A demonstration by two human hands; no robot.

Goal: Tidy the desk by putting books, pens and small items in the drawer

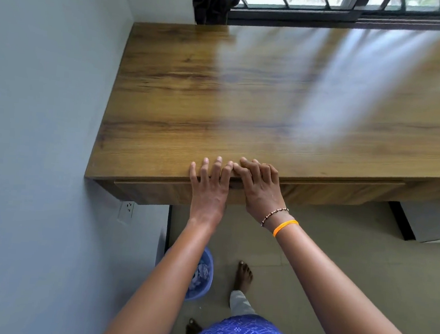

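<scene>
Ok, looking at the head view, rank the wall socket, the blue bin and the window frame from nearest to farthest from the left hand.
From the left hand, resting on the desk's front edge:
1. Wall socket, just below and to its left, on the wall.
2. Blue bin, on the floor below it.
3. Window frame, across the desk at the back.

The wooden desk (246, 94) top lies open from its front edge back to the window frame (346, 19). A grey wall (46, 98) closes its left side, and a dark bundle (217, 1) hangs at the far left corner. The 2 hands, left hand (209, 184) and right hand (258, 186), lie side by side over the front edge, covering the middle of the drawer front (158, 192). Below, a blue bin (203, 274) stands by the wall.
</scene>
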